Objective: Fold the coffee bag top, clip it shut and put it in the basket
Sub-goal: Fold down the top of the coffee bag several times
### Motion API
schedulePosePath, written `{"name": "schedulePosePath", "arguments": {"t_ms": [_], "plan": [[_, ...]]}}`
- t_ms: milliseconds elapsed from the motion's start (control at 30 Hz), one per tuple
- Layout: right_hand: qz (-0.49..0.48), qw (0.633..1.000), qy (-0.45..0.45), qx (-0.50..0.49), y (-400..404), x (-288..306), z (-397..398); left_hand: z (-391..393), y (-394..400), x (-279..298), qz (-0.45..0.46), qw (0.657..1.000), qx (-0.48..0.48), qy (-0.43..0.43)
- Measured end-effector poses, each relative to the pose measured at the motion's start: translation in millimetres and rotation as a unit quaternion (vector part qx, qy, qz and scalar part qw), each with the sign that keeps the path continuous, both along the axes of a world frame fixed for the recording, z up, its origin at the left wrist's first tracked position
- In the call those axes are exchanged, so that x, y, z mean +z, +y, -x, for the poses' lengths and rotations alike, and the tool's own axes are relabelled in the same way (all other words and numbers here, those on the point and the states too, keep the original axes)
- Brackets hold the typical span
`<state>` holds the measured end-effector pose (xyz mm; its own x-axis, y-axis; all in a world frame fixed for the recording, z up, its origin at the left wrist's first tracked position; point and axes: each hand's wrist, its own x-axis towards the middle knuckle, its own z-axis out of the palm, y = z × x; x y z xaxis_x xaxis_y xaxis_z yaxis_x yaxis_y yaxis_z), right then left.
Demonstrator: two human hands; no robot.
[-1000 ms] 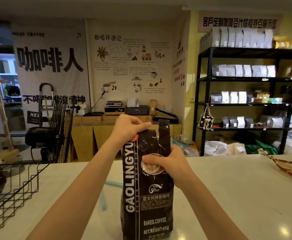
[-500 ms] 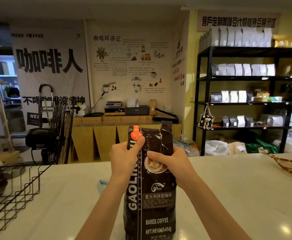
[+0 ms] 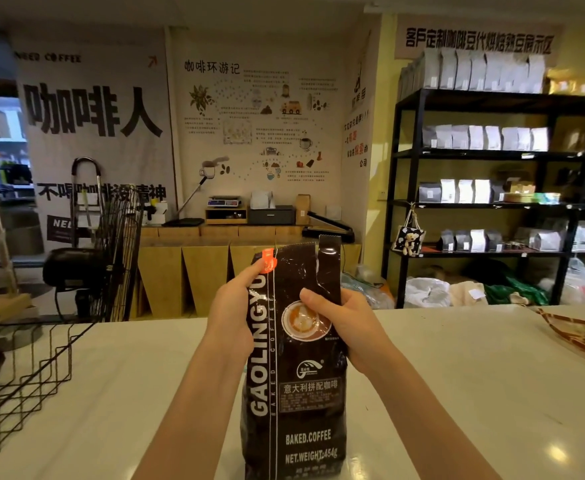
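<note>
A tall black coffee bag [image 3: 294,403] with white lettering stands upright on the pale counter [image 3: 474,393], straight in front of me. Its top is unfolded and crumpled, with a torn strip sticking up at the right. My left hand [image 3: 232,317] grips the bag's upper left edge, the forefinger reaching up to an orange mark. My right hand [image 3: 346,327] holds the upper right side, thumb pressed on the front above the cup picture. A black wire basket [image 3: 24,375] sits at the counter's left end. I see no clip.
A patterned tray [image 3: 582,336] lies at the counter's right edge. Beyond the counter are a fan [image 3: 76,271], a wooden bench with scales, and black shelves [image 3: 492,202] stocked with bags.
My left hand came down from the bag's top to its upper left side. The top, pressed down a second ago, now stands up. The right hand stayed put.
</note>
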<state>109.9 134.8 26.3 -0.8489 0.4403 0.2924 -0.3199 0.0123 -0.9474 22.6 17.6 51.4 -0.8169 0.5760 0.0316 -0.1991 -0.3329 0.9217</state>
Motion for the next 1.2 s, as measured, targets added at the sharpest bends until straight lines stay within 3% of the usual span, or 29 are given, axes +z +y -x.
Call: {"name": "schedulePosePath", "arguments": {"t_ms": [133,233,267,300,367,400,433,500,567,600,700,867,933,1000,1133,1200], "plan": [[0.013,1.000,-0.009,0.016,6.1,-0.7,0.1,-8.1,2.8,0.6,0.020,0.997,0.056,0.047],[0.027,0.998,-0.028,0.048,11.8,-1.1,-0.7,-14.9,6.0,0.2,0.006,0.973,0.148,0.179],[0.027,0.998,-0.032,0.056,13.4,-1.8,-1.1,-17.8,7.0,-0.1,0.036,0.937,0.211,0.278],[0.025,0.997,-0.035,0.059,14.3,-2.3,-1.9,-21.7,7.9,1.3,0.075,0.877,0.278,0.386],[0.020,0.997,-0.030,0.061,15.9,-3.5,-2.8,-27.9,14.7,8.7,0.115,0.727,0.354,0.577],[0.021,0.997,-0.027,0.063,16.1,-3.8,-3.2,-30.0,20.3,15.6,0.137,0.673,0.347,0.639],[0.024,0.997,-0.025,0.066,16.0,-3.5,-3.9,-30.7,26.5,24.8,0.172,0.638,0.324,0.677],[0.029,0.997,-0.025,0.072,16.2,-2.7,-4.7,-24.8,40.4,43.9,0.286,0.602,0.258,0.700],[0.032,0.996,-0.030,0.075,16.6,-0.6,-5.7,-14.4,50.9,58.7,0.376,0.599,0.190,0.681],[0.035,0.996,-0.033,0.076,16.8,0.2,-6.4,-10.7,53.2,63.1,0.385,0.623,0.147,0.665],[0.049,0.995,-0.032,0.083,16.2,0.9,-7.8,-4.3,55.0,62.8,0.291,0.725,0.066,0.621],[0.044,0.996,-0.023,0.068,11.6,-2.4,-2.9,0.5,53.6,48.3,0.190,0.787,0.115,0.576],[0.037,0.997,-0.018,0.063,12.4,-2.7,-1.5,-1.2,56.8,42.9,0.179,0.775,0.155,0.586],[0.022,0.998,-0.018,0.057,14.4,-3.1,-1.9,-3.3,59.3,41.1,0.183,0.737,0.176,0.626],[0.008,0.999,-0.013,0.039,18.7,0.0,-5.6,-3.5,62.7,45.3,0.188,0.678,0.158,0.693],[0.007,1.000,-0.002,0.022,17.2,1.7,-5.4,-1.7,66.1,46.4,0.199,0.667,0.152,0.702]]}}
